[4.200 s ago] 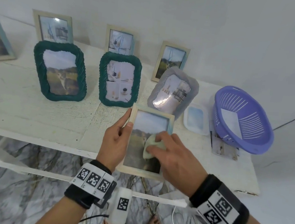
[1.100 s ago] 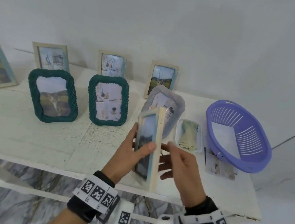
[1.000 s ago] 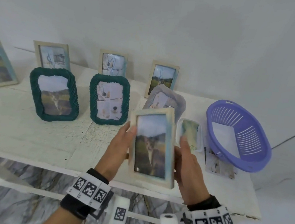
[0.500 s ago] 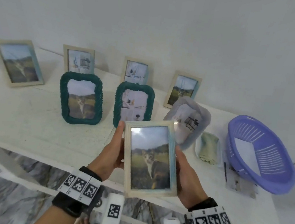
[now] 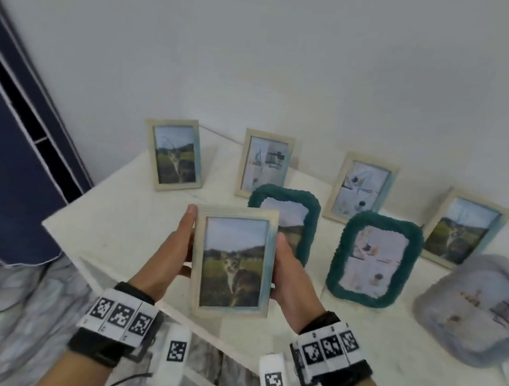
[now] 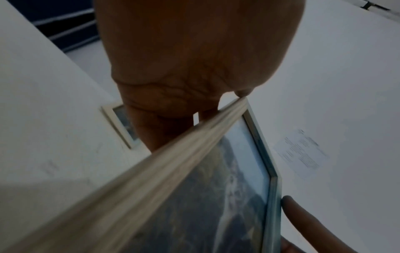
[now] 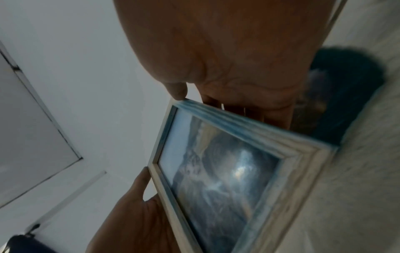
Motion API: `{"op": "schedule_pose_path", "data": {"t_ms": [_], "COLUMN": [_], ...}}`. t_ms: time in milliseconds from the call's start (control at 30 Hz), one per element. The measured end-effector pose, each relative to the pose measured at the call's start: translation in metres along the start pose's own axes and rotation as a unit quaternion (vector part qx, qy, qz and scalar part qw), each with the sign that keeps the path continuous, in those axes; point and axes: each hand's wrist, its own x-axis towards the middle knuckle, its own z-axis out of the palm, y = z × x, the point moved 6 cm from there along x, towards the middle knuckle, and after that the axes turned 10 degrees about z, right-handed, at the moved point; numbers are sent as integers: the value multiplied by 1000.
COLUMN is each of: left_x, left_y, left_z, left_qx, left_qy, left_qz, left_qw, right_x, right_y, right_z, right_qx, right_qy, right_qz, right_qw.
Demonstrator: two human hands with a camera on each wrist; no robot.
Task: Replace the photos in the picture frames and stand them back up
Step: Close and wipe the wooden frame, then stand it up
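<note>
I hold a pale wooden frame (image 5: pixel 232 260) with a cat photo upright, facing me, above the front edge of the white table (image 5: pixel 121 224). My left hand (image 5: pixel 188 236) grips its left side and my right hand (image 5: pixel 281 254) grips its right side, thumbs at the edges and fingers behind. The left wrist view shows the frame (image 6: pixel 216 179) running from the left hand's palm (image 6: pixel 194 59). In the right wrist view the frame (image 7: pixel 227 171) sits between both hands. The frame's back is hidden.
Several pale wooden frames (image 5: pixel 174 154) stand along the wall. Two green frames (image 5: pixel 375 259) stand in front of them, one partly hidden behind the held frame. A grey frame (image 5: pixel 482 310) leans at the right. A dark blue cabinet (image 5: pixel 0 161) stands left of the table.
My right hand stopped wiping the glass with a cloth, and both hands turned the frame upright to face me. The frame and my view have moved left along the table; the purple basket is out of sight.
</note>
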Motion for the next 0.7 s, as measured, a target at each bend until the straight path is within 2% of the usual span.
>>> {"op": "schedule_pose_path", "data": {"t_ms": [67,167,267,467,700], "left_x": [17,40,62,93,99], "left_y": [0,-6,-12,-23,-42], "left_z": [-28,-57,-75,-92,-98], "left_qx": [-2,5,12,14,11], "left_qy": [19,13,13,22,26], "left_qz": [2,-7,-8,-5,-5], "left_qw": [1000,1000,1000,1000,1000], "right_x": [20,59,73,101,109], "right_y": [-17,-22,-40,-51,-37], "right_z": [28,53,74,89,89], "right_qx": [-20,-60,-111,-164,-179], "right_qy": [7,14,46,99,88], "right_qz": [-10,-8,-34,-82,-76], "right_qw": [1000,998,992,978,977]}}
